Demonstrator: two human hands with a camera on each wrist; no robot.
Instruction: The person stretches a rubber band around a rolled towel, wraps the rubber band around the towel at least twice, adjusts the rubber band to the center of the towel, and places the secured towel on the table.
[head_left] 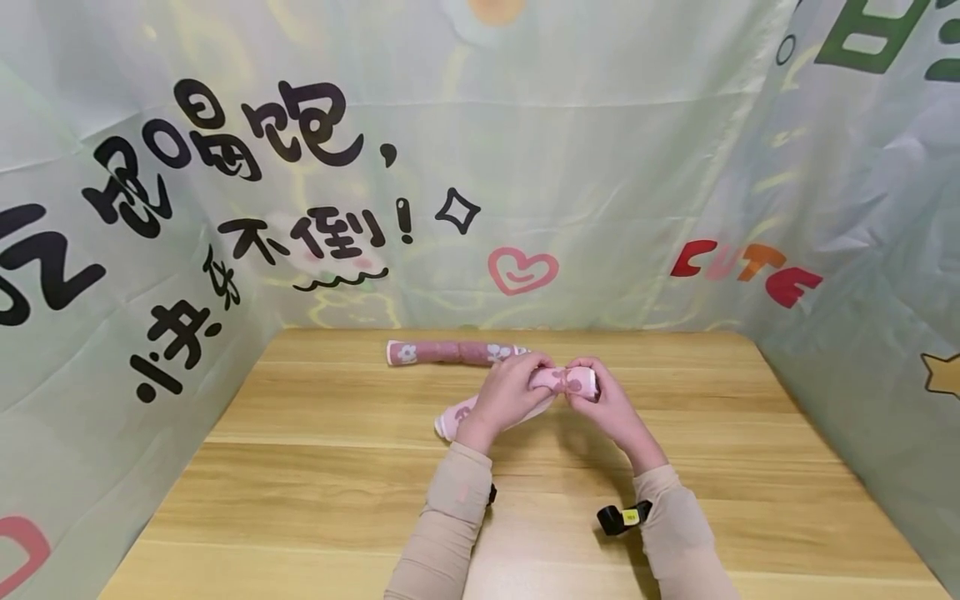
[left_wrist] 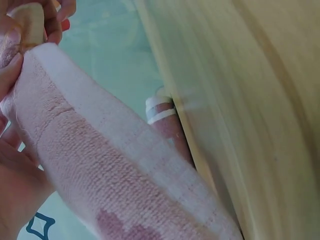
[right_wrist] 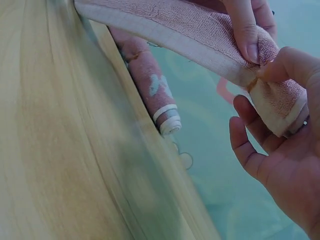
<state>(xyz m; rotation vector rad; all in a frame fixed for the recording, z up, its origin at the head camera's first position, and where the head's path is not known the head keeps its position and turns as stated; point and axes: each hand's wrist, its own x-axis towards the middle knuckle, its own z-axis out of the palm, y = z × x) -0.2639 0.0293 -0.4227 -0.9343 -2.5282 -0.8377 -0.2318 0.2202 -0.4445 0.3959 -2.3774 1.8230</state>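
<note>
Toward the far edge of the table (head_left: 300,467), the left hand (head_left: 512,390) grips a rolled pink towel (right_wrist: 200,32), probably steadying it while the right hand (head_left: 611,408) pinches beside its band (right_wrist: 253,85); a darker towel (head_left: 450,352) lies beyond

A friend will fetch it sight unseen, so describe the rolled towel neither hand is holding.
Find the wooden table and look to its far edge, below the printed cloth wall. Lying crosswise there, left of centre, is a rolled towel. It is dusky pink with pale flowers, darker than the light pink roll in the left hand and right hand.
</note>
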